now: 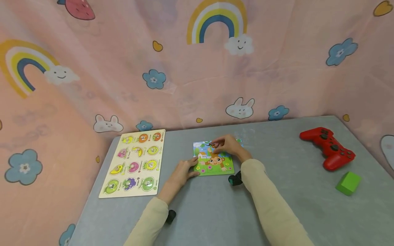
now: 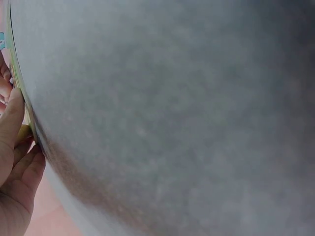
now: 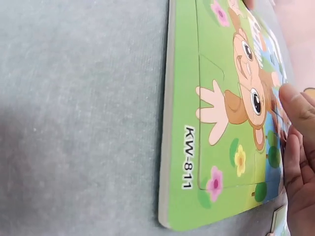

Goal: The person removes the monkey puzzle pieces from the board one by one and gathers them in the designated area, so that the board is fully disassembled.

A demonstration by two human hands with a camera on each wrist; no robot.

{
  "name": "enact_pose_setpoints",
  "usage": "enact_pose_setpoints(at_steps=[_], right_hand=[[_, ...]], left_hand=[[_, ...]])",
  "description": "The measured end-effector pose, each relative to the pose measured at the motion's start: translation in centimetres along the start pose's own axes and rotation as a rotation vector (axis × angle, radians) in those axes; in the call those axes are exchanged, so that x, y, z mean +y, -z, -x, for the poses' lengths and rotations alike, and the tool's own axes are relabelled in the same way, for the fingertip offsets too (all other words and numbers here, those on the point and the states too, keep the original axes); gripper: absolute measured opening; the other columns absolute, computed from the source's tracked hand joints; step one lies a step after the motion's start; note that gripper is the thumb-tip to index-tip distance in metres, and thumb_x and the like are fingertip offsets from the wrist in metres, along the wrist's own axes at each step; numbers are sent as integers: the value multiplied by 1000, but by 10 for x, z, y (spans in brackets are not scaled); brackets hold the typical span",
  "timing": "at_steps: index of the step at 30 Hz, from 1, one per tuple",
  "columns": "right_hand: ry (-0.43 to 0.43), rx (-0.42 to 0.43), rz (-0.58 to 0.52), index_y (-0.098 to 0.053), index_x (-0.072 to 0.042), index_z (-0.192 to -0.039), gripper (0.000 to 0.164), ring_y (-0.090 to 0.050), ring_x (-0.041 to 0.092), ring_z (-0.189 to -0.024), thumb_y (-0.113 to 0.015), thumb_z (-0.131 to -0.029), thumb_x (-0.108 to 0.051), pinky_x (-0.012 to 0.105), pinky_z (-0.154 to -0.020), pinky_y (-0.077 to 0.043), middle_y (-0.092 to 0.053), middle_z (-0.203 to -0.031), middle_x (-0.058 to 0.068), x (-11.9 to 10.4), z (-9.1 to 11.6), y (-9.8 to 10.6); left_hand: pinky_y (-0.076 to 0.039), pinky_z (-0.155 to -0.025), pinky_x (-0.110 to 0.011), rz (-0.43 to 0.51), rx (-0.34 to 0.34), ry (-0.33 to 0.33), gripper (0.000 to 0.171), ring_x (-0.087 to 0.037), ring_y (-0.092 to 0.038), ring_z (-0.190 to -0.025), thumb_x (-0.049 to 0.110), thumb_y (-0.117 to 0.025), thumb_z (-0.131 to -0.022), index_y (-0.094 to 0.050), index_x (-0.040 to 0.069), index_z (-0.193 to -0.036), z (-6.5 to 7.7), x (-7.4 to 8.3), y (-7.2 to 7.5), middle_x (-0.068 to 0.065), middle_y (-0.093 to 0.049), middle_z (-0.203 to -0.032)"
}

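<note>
A jigsaw puzzle board (image 1: 215,167) with a cartoon monkey on green grass lies flat on the grey table. My left hand (image 1: 184,171) steadies its left side, with thumb and forefinger apart against the edge. Above the upper part of the picture, my right hand (image 1: 229,145) pinches a small puzzle piece (image 1: 214,145), partly hidden by the fingers. In the right wrist view the monkey's face (image 3: 248,78) shows in place, and the thumb and curled fingers hang over the far side. Another puzzle piece (image 3: 279,221) lies beside the board, partly out of view.
At the left lies a fruit peg board (image 1: 158,177) with several knobbed pieces. To the right are a red game controller (image 1: 330,147) and a green block (image 1: 348,183). A patterned pink cloth (image 1: 197,89) hangs behind the grey table (image 1: 209,212).
</note>
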State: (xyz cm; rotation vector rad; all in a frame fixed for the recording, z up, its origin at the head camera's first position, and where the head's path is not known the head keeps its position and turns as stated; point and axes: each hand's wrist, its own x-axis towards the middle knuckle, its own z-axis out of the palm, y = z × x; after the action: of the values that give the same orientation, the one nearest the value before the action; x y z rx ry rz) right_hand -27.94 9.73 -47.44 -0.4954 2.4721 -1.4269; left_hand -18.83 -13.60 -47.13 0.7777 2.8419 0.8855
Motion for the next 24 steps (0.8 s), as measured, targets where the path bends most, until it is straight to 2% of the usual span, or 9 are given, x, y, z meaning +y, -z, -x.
enact_pose_setpoints(at_steps=[6,18,24], right_hand=[[10,-58,-8,-67,9,-113,37,-54,14,-64,-77,-78,1,23,-61,-48,-64,-83,14,-2,-3,-1],[-69,-171,164,-64,0,-122,45,-49,13,-63,-78,-79,-7,24,-62,-43,-57,-75,4,-14,-11,2],[-64,-188,162,-63,3,-121,46,-47,15,-63,-78,-79,-4,25,-61,-42,-54,-76,7,-17,-14,0]], left_hand=[[-45,-100,-44,4,3,-7,50,-38,-52,-120,12,-74,-81,-58,-11,-123,0,0,-1,-21,-54,-133],[-46,-99,-42,-43,4,-13,52,-35,-55,-118,15,-75,-80,-59,-10,-123,0,-1,-3,-19,-56,-132],[-46,-99,-42,-34,1,-4,52,-34,-55,-119,15,-75,-80,-59,-9,-123,-1,-3,-3,-19,-56,-132]])
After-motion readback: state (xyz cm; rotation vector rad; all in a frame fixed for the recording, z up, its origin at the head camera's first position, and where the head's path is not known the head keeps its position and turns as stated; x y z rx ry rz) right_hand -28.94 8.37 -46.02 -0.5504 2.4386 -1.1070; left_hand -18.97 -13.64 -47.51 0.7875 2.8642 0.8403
